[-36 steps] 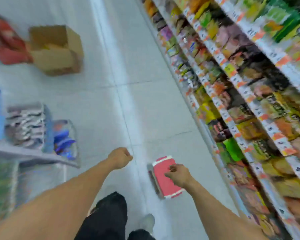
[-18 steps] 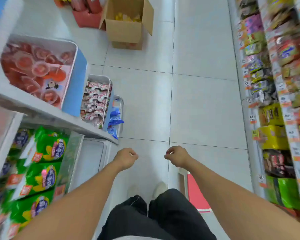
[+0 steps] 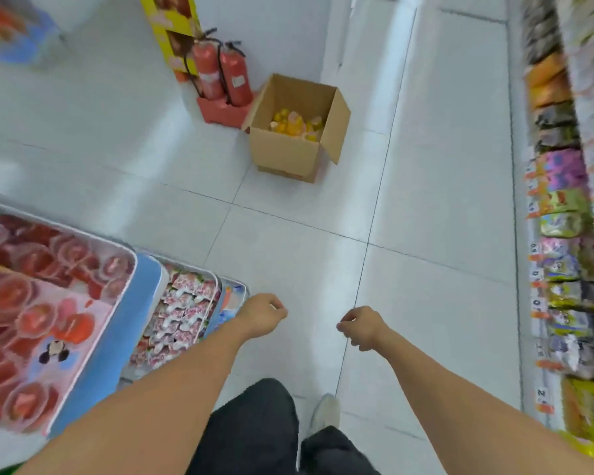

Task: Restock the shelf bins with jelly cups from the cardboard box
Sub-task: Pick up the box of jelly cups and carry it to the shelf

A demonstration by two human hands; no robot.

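Since half a second ago I'm seeing the cardboard box (image 3: 297,132) sitting lower and further right in view, flaps up, yellow jelly cups (image 3: 295,125) lying inside. Left: shelf bin (image 3: 131,320) showing red cups. Left hand (image 3: 263,315) is hanging with fingers loosely curled, gripping nothing. Right hand (image 3: 362,327) likewise, curled and carrying nothing. Fire extinguishers (image 3: 220,73) are standing just beside the box.
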